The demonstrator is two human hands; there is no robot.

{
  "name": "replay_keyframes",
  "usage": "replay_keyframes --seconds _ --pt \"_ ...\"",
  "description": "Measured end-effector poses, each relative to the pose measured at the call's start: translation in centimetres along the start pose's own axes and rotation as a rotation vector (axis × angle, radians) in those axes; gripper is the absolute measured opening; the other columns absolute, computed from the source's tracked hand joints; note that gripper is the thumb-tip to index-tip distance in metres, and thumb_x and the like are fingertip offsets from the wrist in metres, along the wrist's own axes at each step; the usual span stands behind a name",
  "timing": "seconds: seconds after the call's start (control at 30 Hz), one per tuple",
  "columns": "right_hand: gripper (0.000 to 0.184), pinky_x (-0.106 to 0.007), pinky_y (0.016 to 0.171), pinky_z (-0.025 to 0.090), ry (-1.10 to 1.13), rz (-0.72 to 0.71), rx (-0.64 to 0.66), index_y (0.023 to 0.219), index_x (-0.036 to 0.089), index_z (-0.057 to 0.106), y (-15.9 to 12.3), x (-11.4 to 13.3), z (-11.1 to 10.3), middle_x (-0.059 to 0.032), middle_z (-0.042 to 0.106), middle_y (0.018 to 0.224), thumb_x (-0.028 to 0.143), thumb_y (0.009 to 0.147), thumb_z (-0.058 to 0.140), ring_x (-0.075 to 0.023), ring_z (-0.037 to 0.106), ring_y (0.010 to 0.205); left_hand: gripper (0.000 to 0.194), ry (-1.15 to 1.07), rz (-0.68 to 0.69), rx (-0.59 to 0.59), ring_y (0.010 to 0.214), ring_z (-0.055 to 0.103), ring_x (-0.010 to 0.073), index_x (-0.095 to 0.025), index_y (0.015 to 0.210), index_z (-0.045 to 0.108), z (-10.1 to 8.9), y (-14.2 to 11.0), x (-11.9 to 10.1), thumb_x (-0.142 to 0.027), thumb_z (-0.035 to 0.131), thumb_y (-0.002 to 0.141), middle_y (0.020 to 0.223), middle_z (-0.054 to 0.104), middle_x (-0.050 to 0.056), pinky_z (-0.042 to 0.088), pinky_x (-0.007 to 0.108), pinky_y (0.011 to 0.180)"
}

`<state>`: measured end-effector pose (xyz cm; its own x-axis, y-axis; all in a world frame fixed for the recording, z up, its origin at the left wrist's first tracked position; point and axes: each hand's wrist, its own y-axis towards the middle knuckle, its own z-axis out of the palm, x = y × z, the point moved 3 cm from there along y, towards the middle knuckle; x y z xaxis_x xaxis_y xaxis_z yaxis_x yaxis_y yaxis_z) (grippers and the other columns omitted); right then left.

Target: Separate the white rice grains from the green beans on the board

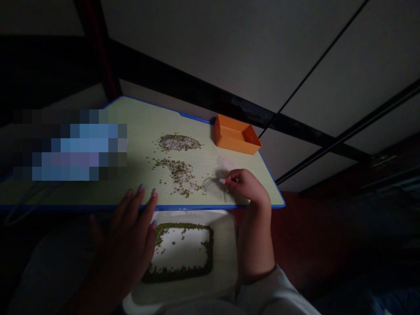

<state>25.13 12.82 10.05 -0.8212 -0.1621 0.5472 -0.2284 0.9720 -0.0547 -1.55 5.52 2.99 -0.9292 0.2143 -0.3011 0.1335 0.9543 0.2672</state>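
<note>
Two spread piles of small green beans mixed with pale, rice-like grains lie on the table: a far pile (180, 142) and a near pile (180, 175). My right hand (241, 181) is beside the near pile, thumb and fingers pinched together. Thin curved lines show at its fingertips, but what it holds, if anything, is unclear. Just beyond that hand is a patch of pale grains (225, 162). My left hand (133, 223) hovers at the table's near edge with fingers spread, holding nothing. It partly covers a white basin (226, 245) with green beans (183, 273) along its bottom edges.
An orange open box (231, 142) stands at the table's far right corner. The pale table (141, 122) has a blue edge. A pixelated blue patch (82, 148) hides whatever is on the left side. Pale panels (223, 52) rise behind the table.
</note>
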Motion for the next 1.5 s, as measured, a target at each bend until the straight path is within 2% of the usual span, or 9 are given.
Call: replay_keyframes --seconds 0.23,0.4,0.6,0.7,0.97,1.13,1.3,1.5 --pt "0.035 -0.023 0.053 0.028 -0.007 0.039 -0.041 0.061 0.012 0.063 0.5 -0.2 0.2 0.0003 0.053 0.053 0.036 0.085 0.055 -0.0075 0.039 0.051 0.05 -0.011 0.001 -0.003 0.143 0.026 0.0283 -0.025 0.138 0.033 -0.2 -0.1 -0.1 -0.028 0.027 0.088 0.152 0.034 0.01 0.019 0.076 0.106" --pt "0.034 -0.023 0.055 0.031 0.048 -0.009 -0.012 0.061 0.013 0.062 0.9 0.1 0.8 -0.0002 0.055 0.054 0.035 0.086 0.055 -0.0078 0.042 0.053 0.049 -0.026 -0.02 0.008 0.141 0.029 0.0295 -0.024 0.136 0.036 -0.2 0.1 -0.1 -0.028 0.025 0.089 0.151 0.036 0.011 0.021 0.077 0.104" --pt "0.032 -0.023 0.063 0.038 0.152 -0.125 0.034 0.061 0.014 0.061 0.6 0.7 0.8 -0.0027 0.061 0.063 0.034 0.085 0.055 -0.01 0.051 0.062 0.05 -0.01 0.003 0.0 0.142 0.027 0.0289 -0.025 0.138 0.032 -0.2 0.1 -0.2 -0.028 0.026 0.088 0.152 0.035 0.011 0.022 0.077 0.104" --pt "0.032 -0.023 0.064 0.039 0.146 -0.115 0.014 0.06 0.015 0.062 0.2 0.6 0.3 -0.0021 0.06 0.061 0.034 0.085 0.055 -0.0104 0.051 0.062 0.05 -0.007 0.001 -0.008 0.142 0.028 0.0286 -0.026 0.138 0.032 -0.3 0.0 -0.1 -0.028 0.026 0.088 0.151 0.035 0.011 0.022 0.077 0.104" --pt "0.029 -0.024 0.062 0.039 0.159 -0.045 0.067 0.06 0.014 0.063 -0.3 -0.3 -0.1 -0.0017 0.061 0.059 0.033 0.082 0.056 -0.01 0.049 0.059 0.05 -0.016 -0.022 0.02 0.143 0.026 0.0269 -0.026 0.138 0.034 -0.1 0.1 0.0 -0.029 0.025 0.089 0.152 0.034 0.009 0.019 0.075 0.107" --pt "0.029 -0.025 0.064 0.04 0.168 -0.062 0.056 0.06 0.014 0.063 -0.3 -0.3 -0.2 -0.0022 0.061 0.06 0.032 0.082 0.056 -0.0108 0.051 0.061 0.052 -0.011 -0.012 0.022 0.144 0.024 0.0263 -0.027 0.14 0.028 -0.2 0.0 0.0 -0.029 0.026 0.088 0.154 0.031 0.01 0.017 0.074 0.108" --pt "0.03 -0.024 0.064 0.04 0.16 -0.082 0.094 0.061 0.014 0.064 -0.2 -0.3 0.0 -0.0027 0.062 0.063 0.034 0.082 0.057 -0.0109 0.052 0.062 0.052 -0.02 -0.019 0.042 0.144 0.023 0.0269 -0.026 0.14 0.03 -0.2 0.0 -0.2 -0.028 0.025 0.088 0.153 0.032 0.011 0.017 0.074 0.108" --pt "0.031 -0.024 0.063 0.038 0.127 -0.058 0.072 0.061 0.013 0.064 0.2 -0.5 0.2 -0.0027 0.061 0.062 0.034 0.084 0.055 -0.0105 0.05 0.061 0.051 -0.02 -0.031 0.043 0.143 0.024 0.0279 -0.024 0.138 0.034 -0.3 0.3 -0.3 -0.028 0.024 0.088 0.153 0.033 0.011 0.016 0.074 0.108"
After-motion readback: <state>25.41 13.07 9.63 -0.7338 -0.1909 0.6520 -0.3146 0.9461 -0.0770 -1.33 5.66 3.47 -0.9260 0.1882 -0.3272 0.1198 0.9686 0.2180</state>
